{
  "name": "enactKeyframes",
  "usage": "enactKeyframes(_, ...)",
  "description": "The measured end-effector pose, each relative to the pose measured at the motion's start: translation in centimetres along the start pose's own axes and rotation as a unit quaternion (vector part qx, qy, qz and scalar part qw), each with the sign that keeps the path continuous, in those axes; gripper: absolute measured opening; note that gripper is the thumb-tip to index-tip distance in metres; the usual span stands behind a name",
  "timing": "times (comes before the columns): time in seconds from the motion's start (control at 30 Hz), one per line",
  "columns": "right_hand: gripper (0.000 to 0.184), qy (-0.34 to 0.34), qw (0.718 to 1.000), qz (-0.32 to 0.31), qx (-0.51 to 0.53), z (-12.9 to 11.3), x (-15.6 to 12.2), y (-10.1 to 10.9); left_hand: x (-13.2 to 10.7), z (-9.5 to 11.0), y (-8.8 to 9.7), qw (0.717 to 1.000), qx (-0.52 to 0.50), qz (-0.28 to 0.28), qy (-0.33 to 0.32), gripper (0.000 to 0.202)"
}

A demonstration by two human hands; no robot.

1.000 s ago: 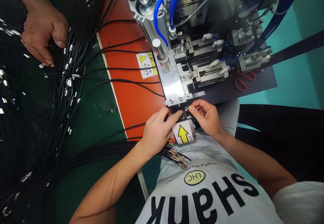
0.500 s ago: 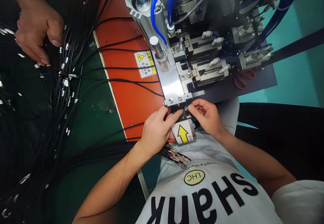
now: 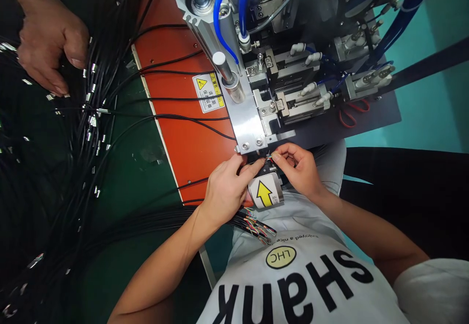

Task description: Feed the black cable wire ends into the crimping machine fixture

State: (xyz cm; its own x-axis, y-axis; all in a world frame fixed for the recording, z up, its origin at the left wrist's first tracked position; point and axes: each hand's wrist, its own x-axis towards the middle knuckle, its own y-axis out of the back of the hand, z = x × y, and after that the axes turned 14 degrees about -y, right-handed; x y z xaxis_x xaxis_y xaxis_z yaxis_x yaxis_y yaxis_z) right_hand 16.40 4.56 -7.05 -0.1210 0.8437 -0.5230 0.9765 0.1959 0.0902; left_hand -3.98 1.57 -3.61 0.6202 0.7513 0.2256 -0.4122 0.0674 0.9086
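Thin coloured wires (image 3: pixel 269 157) fan out at the front edge of the metal machine plate (image 3: pixel 249 128). From the left, my left hand (image 3: pixel 225 184) reaches in, its fingers closed at these wires; the exact grip is partly hidden. My right hand (image 3: pixel 300 170) pinches the wire ends between thumb and forefinger, the other fingers curled. Just below sits a round metal cylinder with a yellow arrow label (image 3: pixel 266 190). Under my left wrist lies a bundle of black cables (image 3: pixel 240 220) with stripped, multicoloured wire ends.
Pneumatic cylinders with blue hoses (image 3: pixel 223 9) rise above the plate. Black cables cross the orange panel (image 3: pixel 183 153) with its warning label (image 3: pixel 208 92). Many black cables with shiny tips (image 3: pixel 93 114) cover the green table at left, where another person's hand (image 3: pixel 54 45) rests.
Both of my hands stay almost still at the wires. The view has shifted very slightly, and the other person's hand keeps its place among the cables.
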Motion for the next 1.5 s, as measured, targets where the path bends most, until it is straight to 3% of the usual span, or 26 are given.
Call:
enactKeyframes(0.2, 0.011, 0.045, 0.997, 0.030, -0.063, -0.2, -0.1, 0.1, 0.1, 0.0, -0.1, 0.999, 0.042, -0.009, -0.014, 0.034)
enactKeyframes(0.4, 0.004, 0.120, 0.961, 0.098, -0.230, -1.3, -0.5, 0.1, 0.3, 0.7, -0.2, 0.994, 0.104, -0.020, -0.014, 0.035)
enactKeyframes(0.6, 0.015, 0.004, 0.997, -0.019, -0.075, -0.6, -0.2, 0.9, 0.1, 0.5, -0.4, 0.999, 0.033, -0.018, 0.024, 0.035)
enactKeyframes(0.73, 0.007, 0.102, 0.986, 0.059, -0.115, -0.9, -1.1, 0.8, 0.0, 0.2, -0.3, 1.000, -0.003, -0.004, 0.025, 0.036)
enactKeyframes(0.83, 0.004, 0.136, 0.979, 0.070, -0.138, -1.0, -1.2, 0.4, 0.0, 0.2, -0.3, 1.000, -0.008, 0.004, 0.020, 0.036)
enactKeyframes(1.07, 0.016, -0.008, 0.998, -0.025, -0.054, 0.5, 0.7, 1.0, 0.0, 0.3, -0.5, 0.999, -0.024, 0.016, 0.032, 0.039)
enactKeyframes(1.23, 0.028, -0.048, 0.997, -0.049, -0.026, 0.0, 0.8, 0.7, 0.0, 0.2, -0.4, 1.000, -0.014, 0.010, 0.014, 0.038)
enactKeyframes(1.4, 0.010, 0.071, 0.995, 0.054, -0.052, -0.4, 0.5, -0.7, -0.1, 0.2, -0.4, 1.000, -0.003, 0.012, 0.006, 0.037)
enactKeyframes(1.5, 0.005, 0.133, 0.984, 0.078, -0.085, -0.5, 0.3, -0.9, -0.1, 0.2, -0.4, 1.000, 0.001, 0.006, 0.007, 0.038)
